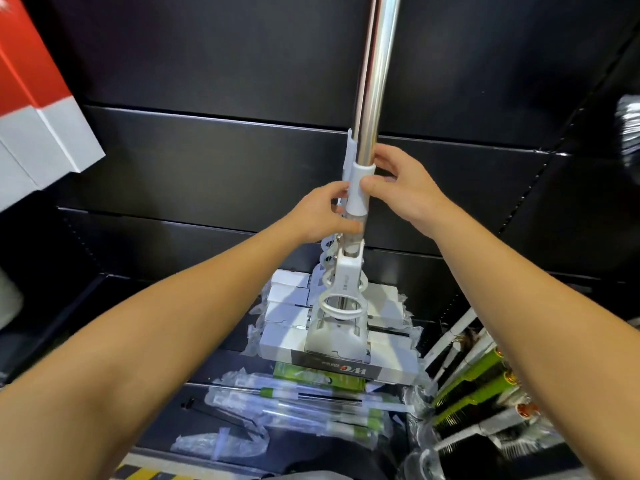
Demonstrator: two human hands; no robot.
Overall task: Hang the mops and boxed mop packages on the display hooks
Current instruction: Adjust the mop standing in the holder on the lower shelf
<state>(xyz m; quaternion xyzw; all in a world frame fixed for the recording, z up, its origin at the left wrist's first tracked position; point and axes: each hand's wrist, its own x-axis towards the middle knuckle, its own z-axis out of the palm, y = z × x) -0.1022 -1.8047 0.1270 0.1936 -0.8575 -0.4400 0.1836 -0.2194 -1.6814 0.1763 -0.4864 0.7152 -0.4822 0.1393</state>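
A mop with a shiny steel pole (375, 74) stands upright before the black display wall. A white plastic collar (361, 188) wraps the pole low down, and a white ringed squeeze frame (343, 292) hangs beneath it. My left hand (320, 216) grips the pole just under the collar from the left. My right hand (401, 187) pinches the collar from the right, thumb on its front. The mop's lower end sits among white mop heads with a dark cardboard label (332, 367), wrapped in plastic. No hook shows.
Red and white boxes (34, 109) hang at the upper left. Bagged poles with green fittings (291, 407) lie on the floor shelf below. Green and white brushes (481, 386) lean at the lower right. A silver bundle (628, 133) sits at the right edge.
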